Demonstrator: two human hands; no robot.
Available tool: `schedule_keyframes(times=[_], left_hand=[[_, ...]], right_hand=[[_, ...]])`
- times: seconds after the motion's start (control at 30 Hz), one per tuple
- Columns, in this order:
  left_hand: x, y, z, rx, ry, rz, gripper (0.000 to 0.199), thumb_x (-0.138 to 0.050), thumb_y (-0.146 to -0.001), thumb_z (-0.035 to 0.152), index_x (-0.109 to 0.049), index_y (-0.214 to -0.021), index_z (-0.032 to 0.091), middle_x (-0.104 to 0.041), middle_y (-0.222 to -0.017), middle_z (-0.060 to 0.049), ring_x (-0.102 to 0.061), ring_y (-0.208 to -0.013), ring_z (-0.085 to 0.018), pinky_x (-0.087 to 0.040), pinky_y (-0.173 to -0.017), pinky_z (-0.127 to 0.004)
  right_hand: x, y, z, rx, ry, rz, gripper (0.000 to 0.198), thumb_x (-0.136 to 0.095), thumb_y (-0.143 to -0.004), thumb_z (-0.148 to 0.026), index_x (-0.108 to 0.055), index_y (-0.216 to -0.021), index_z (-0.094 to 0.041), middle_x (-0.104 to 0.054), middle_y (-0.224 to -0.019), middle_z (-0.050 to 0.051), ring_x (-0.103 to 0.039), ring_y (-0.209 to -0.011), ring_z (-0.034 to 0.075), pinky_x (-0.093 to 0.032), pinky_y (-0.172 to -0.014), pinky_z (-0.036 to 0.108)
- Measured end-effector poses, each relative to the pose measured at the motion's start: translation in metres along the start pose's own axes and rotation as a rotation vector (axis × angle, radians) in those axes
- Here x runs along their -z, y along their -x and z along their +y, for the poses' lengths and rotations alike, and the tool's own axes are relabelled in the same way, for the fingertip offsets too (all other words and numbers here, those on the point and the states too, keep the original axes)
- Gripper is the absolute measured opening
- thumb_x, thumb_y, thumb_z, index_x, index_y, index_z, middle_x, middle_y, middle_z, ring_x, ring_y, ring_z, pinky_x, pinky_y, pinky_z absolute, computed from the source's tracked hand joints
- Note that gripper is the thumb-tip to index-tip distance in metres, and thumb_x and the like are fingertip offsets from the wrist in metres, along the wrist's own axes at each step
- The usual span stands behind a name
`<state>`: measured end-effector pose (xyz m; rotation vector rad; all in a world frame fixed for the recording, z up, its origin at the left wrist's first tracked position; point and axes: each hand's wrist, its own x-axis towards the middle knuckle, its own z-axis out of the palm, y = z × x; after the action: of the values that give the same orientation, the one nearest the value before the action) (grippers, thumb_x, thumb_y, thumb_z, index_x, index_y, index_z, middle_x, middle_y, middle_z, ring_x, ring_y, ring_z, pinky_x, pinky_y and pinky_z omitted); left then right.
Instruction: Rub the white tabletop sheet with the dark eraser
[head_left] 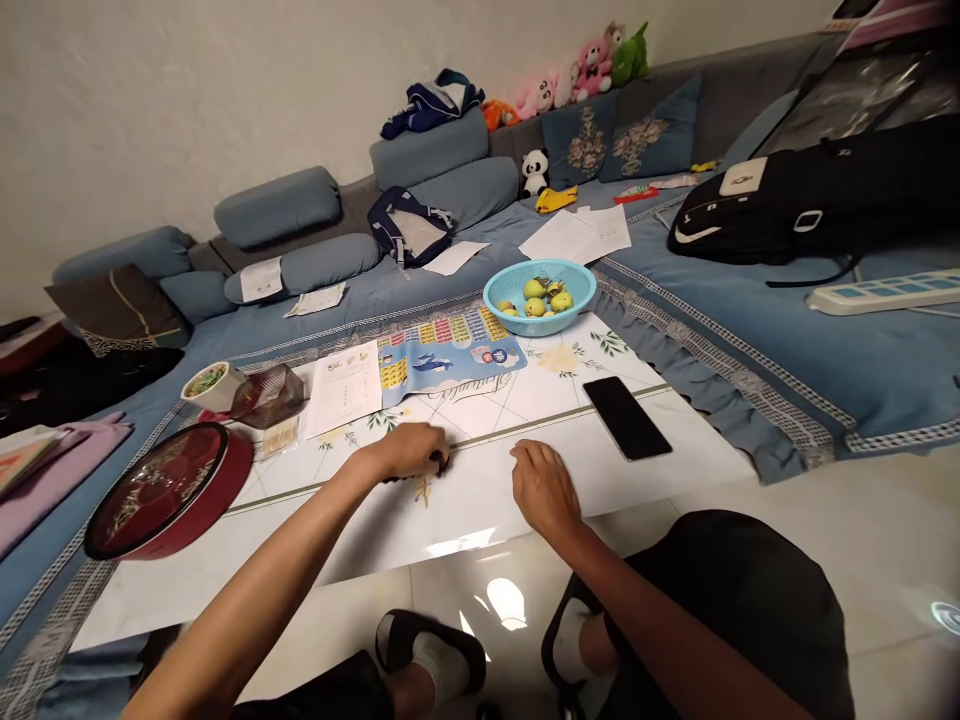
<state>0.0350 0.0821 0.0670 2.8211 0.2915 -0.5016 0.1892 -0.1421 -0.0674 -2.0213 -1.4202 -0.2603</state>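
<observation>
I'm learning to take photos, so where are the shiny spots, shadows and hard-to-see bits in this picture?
In the head view, bright glare shines on the tiled floor and the near edge of the white tabletop; in that same view, a soft shadow lies near the left hand, and the small dark object it holds is too hidden to name.

White tabletop, leaf-patterned! Near its middle, a black object; at its right, black phone; far edge, turquoise basket!

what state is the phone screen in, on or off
Looks off: the phone lies face up near the right hand, its screen all black with nothing lit.
</observation>
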Motion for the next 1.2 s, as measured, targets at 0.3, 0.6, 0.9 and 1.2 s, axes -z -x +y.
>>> schedule_keyframes(times=[0.3, 0.6, 0.9, 1.2], left_hand=[[-0.017, 0.008, -0.014, 0.095, -0.09, 0.024, 0.014, -0.068, -0.084, 0.02, -0.077, -0.093, 0.025, -0.076, -0.101, -0.006, -0.07, -0.088, -0.027, -0.048, -0.073, -0.031], [-0.011, -0.019, 0.018, -0.033, -0.077, 0.048, 0.014, -0.07, -0.087, 0.023, -0.078, -0.097, 0.029, -0.077, -0.109, -0.004, -0.071, -0.096, -0.026, -0.044, -0.069, -0.03], [-0.012, 0.03, -0.04, 0.15, -0.038, -0.037, 0.021, -0.071, -0.08, 0.023, -0.082, -0.096, 0.032, -0.081, -0.1, -0.001, -0.071, -0.088, -0.024, -0.046, -0.074, -0.028], [-0.033, 0.06, -0.051, 0.255, 0.002, 0.091, 0.025, -0.061, -0.088, 0.026, -0.078, -0.106, 0.029, -0.077, -0.112, -0.004, -0.071, -0.097, -0.025, -0.049, -0.076, -0.028]], right_hand=[[-0.002, 0.0, 0.001, 0.008, 0.01, -0.008, 0.031, -0.047, -0.1, -0.003, -0.068, -0.119, -0.015, -0.069, -0.122, 0.014, -0.06, -0.116, 0.03, -0.05, -0.102, 0.045], [-0.001, 0.0, 0.002, 0.02, -0.001, 0.008, 0.03, -0.048, -0.1, -0.005, -0.068, -0.118, -0.017, -0.069, -0.122, 0.014, -0.059, -0.117, 0.03, -0.049, -0.104, 0.046], [-0.003, 0.001, 0.002, 0.011, -0.001, 0.003, 0.032, -0.046, -0.1, -0.005, -0.068, -0.119, -0.017, -0.07, -0.122, 0.014, -0.06, -0.116, 0.03, -0.05, -0.103, 0.047], [-0.005, 0.002, 0.004, 0.028, 0.012, 0.004, 0.034, -0.046, -0.099, -0.005, -0.069, -0.12, -0.016, -0.07, -0.124, 0.014, -0.06, -0.117, 0.031, -0.051, -0.101, 0.047]])
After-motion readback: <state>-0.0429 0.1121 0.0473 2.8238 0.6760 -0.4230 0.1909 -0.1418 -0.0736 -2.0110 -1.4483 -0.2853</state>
